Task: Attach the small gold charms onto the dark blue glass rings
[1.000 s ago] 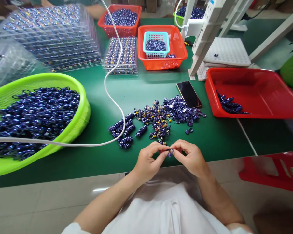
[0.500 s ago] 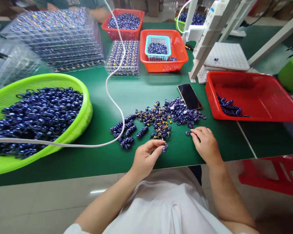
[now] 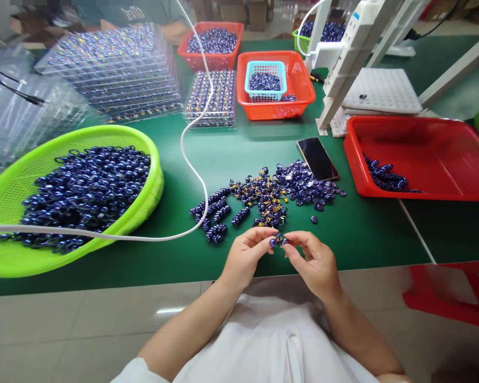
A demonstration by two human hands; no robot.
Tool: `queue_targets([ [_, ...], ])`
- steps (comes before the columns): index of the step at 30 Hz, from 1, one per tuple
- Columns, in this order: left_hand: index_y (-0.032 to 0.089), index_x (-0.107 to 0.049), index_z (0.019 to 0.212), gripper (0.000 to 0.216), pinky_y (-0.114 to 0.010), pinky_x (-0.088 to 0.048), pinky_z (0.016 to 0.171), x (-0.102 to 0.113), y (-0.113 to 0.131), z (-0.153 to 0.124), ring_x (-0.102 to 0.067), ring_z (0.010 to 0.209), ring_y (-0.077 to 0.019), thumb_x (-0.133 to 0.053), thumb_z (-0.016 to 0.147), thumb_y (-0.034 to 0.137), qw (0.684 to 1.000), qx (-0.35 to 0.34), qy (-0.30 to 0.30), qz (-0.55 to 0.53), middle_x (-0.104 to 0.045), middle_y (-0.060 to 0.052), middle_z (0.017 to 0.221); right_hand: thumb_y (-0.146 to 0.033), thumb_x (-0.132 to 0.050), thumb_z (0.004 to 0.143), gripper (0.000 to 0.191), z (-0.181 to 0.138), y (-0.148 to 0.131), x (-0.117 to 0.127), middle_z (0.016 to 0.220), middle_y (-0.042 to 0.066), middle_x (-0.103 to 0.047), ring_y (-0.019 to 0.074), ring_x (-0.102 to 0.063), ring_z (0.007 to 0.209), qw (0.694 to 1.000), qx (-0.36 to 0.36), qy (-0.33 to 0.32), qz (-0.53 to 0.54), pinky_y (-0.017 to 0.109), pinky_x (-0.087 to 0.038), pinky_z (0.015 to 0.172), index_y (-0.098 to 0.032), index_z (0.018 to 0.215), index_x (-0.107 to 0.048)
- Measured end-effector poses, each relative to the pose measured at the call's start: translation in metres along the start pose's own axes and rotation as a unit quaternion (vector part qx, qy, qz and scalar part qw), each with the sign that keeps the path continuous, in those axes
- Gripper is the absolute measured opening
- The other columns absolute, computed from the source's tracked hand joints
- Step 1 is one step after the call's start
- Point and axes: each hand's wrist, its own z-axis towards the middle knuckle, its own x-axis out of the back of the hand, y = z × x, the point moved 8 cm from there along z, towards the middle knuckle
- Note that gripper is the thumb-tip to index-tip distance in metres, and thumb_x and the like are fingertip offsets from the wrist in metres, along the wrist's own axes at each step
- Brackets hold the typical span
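Note:
My left hand (image 3: 241,258) pinches a small, shiny dark-blue ring-like piece (image 3: 273,242) with a round bead. Thumb and fingertips of my right hand (image 3: 317,263) close on a small dark-blue cap (image 3: 285,241), right beside that piece; whether the two touch I cannot tell. Just beyond my hands lies a heap of ring-like pieces with yellow bits (image 3: 265,197). It runs into a heap of dark-blue caps (image 3: 303,183), with one loose cap (image 3: 314,219) nearer me. Several rows of nested dark-blue rings (image 3: 217,202) lie to the left.
A white cable (image 3: 183,146) crosses the green table. At left stands a lime-green basket (image 3: 156,183) of dark-blue rings; at right, a red tray (image 3: 435,159). Behind are a phone (image 3: 318,158), an orange basket (image 3: 275,111), filled clear trays (image 3: 115,74) and a white post (image 3: 335,85).
My right hand has moved left from the caps, carrying one to my left hand. My left hand still pinches its piece. The whole view has shifted slightly.

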Motion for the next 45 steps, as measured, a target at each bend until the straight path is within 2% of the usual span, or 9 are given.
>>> queue_targets([
  [2,0.019,-0.079,0.090,0.015,-0.021,-0.048,0.069,0.003,0.001,-0.001,-0.060,0.069,-0.0094,-0.080,0.076,0.023,1.000,0.004,0.008,0.001,-0.072,-0.002,0.082,-0.018,-0.065,0.090,0.018,-0.002,0.005,-0.002,0.089,-0.001,-0.069,0.0128,-0.067,0.074,0.999,-0.020,0.007,0.036,0.025,-0.055,0.071,-0.027,0.105,-0.064],
  [6,0.019,-0.080,0.088,0.016,-0.020,-0.050,0.068,0.005,0.003,-0.002,-0.061,0.067,-0.0091,-0.082,0.073,0.023,1.000,0.004,0.020,0.000,-0.074,-0.001,0.079,-0.016,-0.062,0.092,0.019,-0.001,-0.003,-0.012,0.093,0.000,-0.068,0.0131,-0.067,0.080,0.996,0.010,-0.044,0.079,0.026,-0.055,0.074,-0.029,0.105,-0.067],
  [8,0.020,-0.080,0.086,0.015,-0.020,-0.050,0.067,0.006,0.005,-0.003,-0.062,0.067,-0.0092,-0.083,0.072,0.023,1.000,0.000,0.029,0.003,-0.075,-0.001,0.079,-0.016,-0.061,0.092,0.020,0.000,-0.006,-0.013,0.094,0.000,-0.067,0.0130,-0.066,0.081,0.994,0.013,-0.046,0.094,0.026,-0.055,0.074,-0.030,0.106,-0.068],
  [13,0.020,-0.081,0.081,0.015,-0.021,-0.054,0.069,0.006,0.011,-0.007,-0.066,0.069,-0.0113,-0.085,0.068,0.023,0.998,-0.004,0.053,0.024,-0.077,-0.002,0.077,-0.020,-0.067,0.089,0.015,0.000,0.003,-0.011,0.091,-0.002,-0.068,0.0111,-0.066,0.075,0.990,-0.062,-0.017,0.126,0.022,-0.056,0.071,-0.028,0.101,-0.064],
  [17,0.021,-0.082,0.080,0.014,-0.024,-0.056,0.073,0.004,0.019,-0.011,-0.070,0.074,-0.0149,-0.084,0.066,0.021,0.997,-0.022,0.059,0.055,-0.079,-0.004,0.081,-0.022,-0.067,0.090,0.009,0.000,0.002,-0.012,0.091,-0.001,-0.067,0.0113,-0.067,0.076,0.990,-0.055,-0.036,0.125,0.023,-0.056,0.072,-0.026,0.097,-0.065],
  [21,0.022,-0.082,0.083,0.013,-0.026,-0.055,0.074,0.003,0.029,-0.013,-0.070,0.077,-0.0171,-0.080,0.071,0.018,0.988,-0.070,0.047,0.128,-0.079,-0.005,0.083,-0.022,-0.065,0.091,0.008,0.001,0.001,-0.010,0.091,-0.001,-0.066,0.0120,-0.067,0.076,0.993,-0.040,-0.046,0.099,0.024,-0.056,0.073,-0.025,0.097,-0.064],
  [28,0.022,-0.082,0.093,0.019,-0.032,-0.054,0.075,-0.008,0.050,-0.018,-0.069,0.078,-0.0204,-0.070,0.081,0.014,0.941,-0.204,0.007,0.271,-0.078,-0.009,0.084,-0.023,-0.065,0.090,0.008,0.000,-0.001,-0.005,0.090,0.000,-0.067,0.0143,-0.069,0.075,0.998,-0.021,-0.031,0.041,0.026,-0.057,0.070,-0.025,0.098,-0.062],
  [40,0.022,-0.079,0.101,0.025,-0.035,-0.053,0.078,-0.016,0.051,-0.022,-0.069,0.081,-0.0217,-0.063,0.086,0.012,0.924,-0.231,-0.042,0.302,-0.077,-0.010,0.088,-0.024,-0.064,0.091,0.005,0.000,0.003,-0.001,0.086,0.000,-0.070,0.0135,-0.070,0.073,0.999,-0.028,-0.012,0.016,0.024,-0.058,0.070,-0.023,0.095,-0.063],
  [45,0.022,-0.078,0.104,0.024,-0.035,-0.054,0.078,-0.019,0.049,-0.024,-0.068,0.082,-0.0222,-0.067,0.084,0.014,0.925,-0.226,-0.052,0.302,-0.076,-0.011,0.089,-0.028,-0.064,0.091,0.009,-0.001,0.005,0.001,0.085,0.002,-0.072,0.0144,-0.070,0.070,0.999,-0.035,-0.011,0.006,0.025,-0.059,0.068,-0.022,0.098,-0.065],
])
